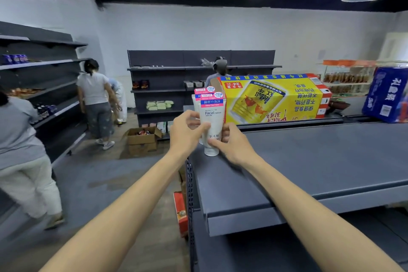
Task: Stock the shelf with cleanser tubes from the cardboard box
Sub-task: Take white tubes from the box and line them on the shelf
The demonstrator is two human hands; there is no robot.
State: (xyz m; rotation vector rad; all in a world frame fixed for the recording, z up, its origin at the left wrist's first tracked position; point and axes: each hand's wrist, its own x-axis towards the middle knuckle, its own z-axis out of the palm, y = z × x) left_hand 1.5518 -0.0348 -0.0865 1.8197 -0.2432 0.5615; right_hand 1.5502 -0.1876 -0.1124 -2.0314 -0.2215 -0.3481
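Note:
A white cleanser tube (212, 121) with a pink band stands cap-down on the left end of the dark grey top shelf (309, 161). Two more tubes (202, 95) stand close behind it, mostly hidden. My left hand (186, 130) grips the front tube from the left, thumb across its face. Pressing against its lower right side is my right hand (234, 143), fingers around the tube. No cardboard box of tubes shows near my hands.
A yellow drinks carton (273, 97) lies on the shelf behind the tubes, a blue pack (388, 95) at far right. Three people stand in the aisle at left by dark shelving (44, 86). An open cardboard box (143, 139) sits on the floor.

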